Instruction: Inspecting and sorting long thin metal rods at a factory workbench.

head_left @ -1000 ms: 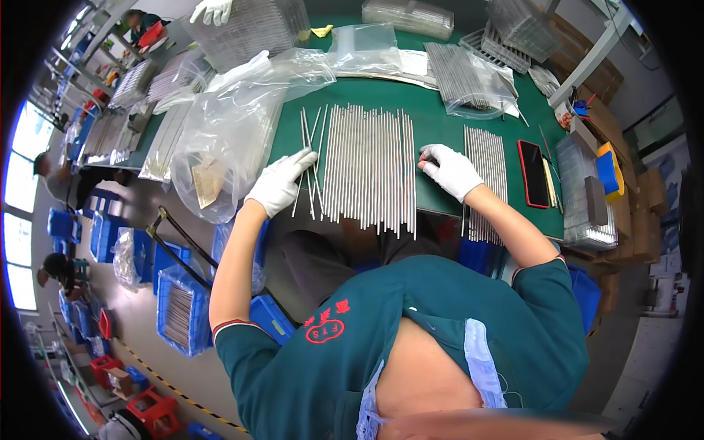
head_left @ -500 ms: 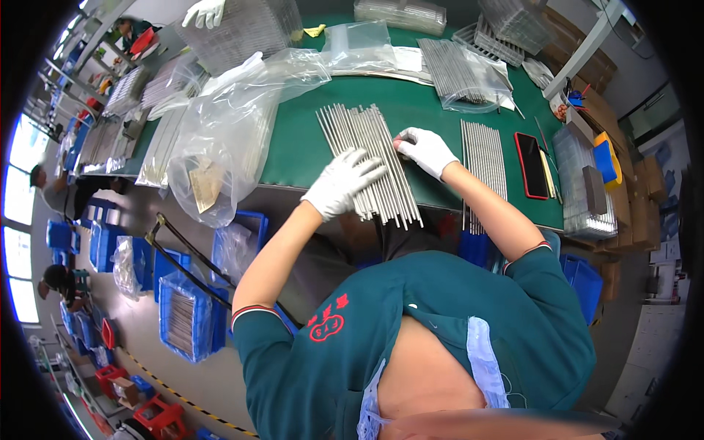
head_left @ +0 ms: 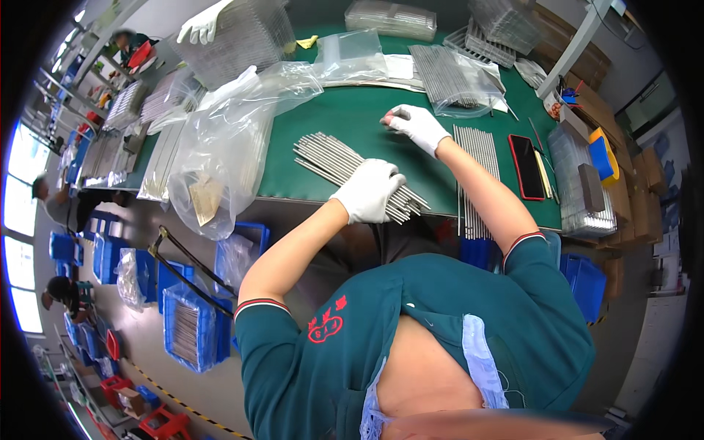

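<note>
My gloved left hand (head_left: 372, 192) is wrapped around a bundle of thin metal rods (head_left: 328, 158) near the front edge of the green tabletop (head_left: 293, 125). The rods lie slanted, their far ends fanned to the left, their near ends poking out past my fingers. My right hand (head_left: 418, 130), gloved with bare fingertips showing, hovers over the table beyond the bundle. Its fingers are curled together, and no rod shows in them. Beside my right forearm lies a second row of metal rods (head_left: 478, 165), side by side.
Clear plastic bags (head_left: 220, 147) cover the left part of the table. More rods (head_left: 440, 73) lie partly bagged at the back. To the right are a red-edged phone (head_left: 526, 167) and a clear plastic tray stack (head_left: 576, 183). Blue crates (head_left: 192, 326) stand on the floor at left.
My left hand has closed around the rods, which were spread flat under it, and gathered them into a narrower, more slanted bundle. My right hand has moved off the rods, farther back and slightly left.
</note>
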Action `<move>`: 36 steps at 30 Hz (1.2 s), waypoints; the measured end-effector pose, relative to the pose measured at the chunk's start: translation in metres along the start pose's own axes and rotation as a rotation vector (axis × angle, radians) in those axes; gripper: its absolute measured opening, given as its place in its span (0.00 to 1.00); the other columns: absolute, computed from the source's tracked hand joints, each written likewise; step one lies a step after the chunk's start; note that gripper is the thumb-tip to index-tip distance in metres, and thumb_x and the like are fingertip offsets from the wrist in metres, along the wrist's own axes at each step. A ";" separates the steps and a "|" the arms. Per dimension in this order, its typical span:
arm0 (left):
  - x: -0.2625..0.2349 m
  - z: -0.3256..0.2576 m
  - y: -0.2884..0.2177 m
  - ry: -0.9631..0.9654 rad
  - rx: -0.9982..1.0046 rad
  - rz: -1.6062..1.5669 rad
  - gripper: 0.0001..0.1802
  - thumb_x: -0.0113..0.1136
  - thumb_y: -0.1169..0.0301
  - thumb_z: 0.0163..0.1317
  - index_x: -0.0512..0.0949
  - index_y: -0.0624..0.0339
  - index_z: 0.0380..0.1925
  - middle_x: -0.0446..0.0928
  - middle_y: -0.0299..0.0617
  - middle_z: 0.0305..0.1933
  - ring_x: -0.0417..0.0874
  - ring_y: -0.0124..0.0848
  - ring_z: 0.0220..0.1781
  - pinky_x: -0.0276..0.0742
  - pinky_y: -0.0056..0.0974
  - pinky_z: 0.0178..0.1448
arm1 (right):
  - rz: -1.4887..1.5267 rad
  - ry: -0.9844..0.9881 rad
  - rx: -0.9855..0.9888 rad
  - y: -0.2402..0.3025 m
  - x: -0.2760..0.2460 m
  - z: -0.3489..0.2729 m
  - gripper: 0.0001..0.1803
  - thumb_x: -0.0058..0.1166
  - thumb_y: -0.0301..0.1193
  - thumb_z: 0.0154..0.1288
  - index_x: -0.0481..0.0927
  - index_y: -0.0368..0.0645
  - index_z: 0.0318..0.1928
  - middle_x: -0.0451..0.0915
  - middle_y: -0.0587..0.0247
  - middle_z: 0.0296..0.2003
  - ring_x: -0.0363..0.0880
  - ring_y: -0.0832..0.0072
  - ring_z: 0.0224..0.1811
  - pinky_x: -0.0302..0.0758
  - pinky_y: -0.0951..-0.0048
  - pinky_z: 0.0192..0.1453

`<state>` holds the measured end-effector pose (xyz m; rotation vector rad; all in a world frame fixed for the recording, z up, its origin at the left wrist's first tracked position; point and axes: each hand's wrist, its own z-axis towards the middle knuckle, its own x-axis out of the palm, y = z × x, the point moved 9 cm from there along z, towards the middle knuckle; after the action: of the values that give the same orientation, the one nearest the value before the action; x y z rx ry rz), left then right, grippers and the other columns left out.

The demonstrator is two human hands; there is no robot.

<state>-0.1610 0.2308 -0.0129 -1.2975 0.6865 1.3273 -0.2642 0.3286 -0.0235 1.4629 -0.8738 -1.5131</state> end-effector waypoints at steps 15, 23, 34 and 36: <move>0.008 -0.027 -0.029 -0.139 0.139 0.137 0.02 0.48 0.72 0.46 0.70 0.55 0.22 0.67 0.40 0.20 0.72 0.37 0.24 0.66 0.39 0.29 | 0.421 0.200 0.359 -0.039 0.026 -0.045 0.12 0.50 0.34 0.60 0.74 0.37 0.38 0.77 0.62 0.34 0.75 0.79 0.34 0.75 0.81 0.36; -0.128 -0.015 0.023 -0.667 -0.195 0.043 0.16 0.64 0.72 0.39 0.73 0.57 0.32 0.76 0.44 0.28 0.79 0.39 0.30 0.74 0.39 0.35 | 0.399 0.179 0.369 -0.039 0.030 -0.040 0.13 0.48 0.33 0.62 0.72 0.36 0.39 0.77 0.61 0.33 0.76 0.80 0.31 0.74 0.82 0.32; -0.133 -0.066 0.130 -1.048 -0.566 -0.864 0.09 0.60 0.75 0.51 0.74 0.64 0.33 0.76 0.34 0.28 0.75 0.22 0.30 0.71 0.28 0.36 | 0.073 0.284 0.014 0.008 0.052 -0.033 0.16 0.50 0.39 0.60 0.76 0.37 0.38 0.76 0.61 0.42 0.74 0.77 0.41 0.72 0.78 0.43; -0.132 -0.060 0.124 -0.915 -0.523 -0.829 0.09 0.61 0.76 0.51 0.75 0.64 0.33 0.76 0.34 0.28 0.74 0.21 0.30 0.71 0.28 0.36 | 0.141 0.398 -0.142 0.035 0.072 -0.036 0.14 0.53 0.38 0.57 0.78 0.38 0.35 0.62 0.53 0.58 0.69 0.69 0.52 0.67 0.74 0.53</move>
<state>-0.2857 0.1072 0.0624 -0.9967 -0.8038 1.2129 -0.2233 0.2511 -0.0246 1.4943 -0.6020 -1.1051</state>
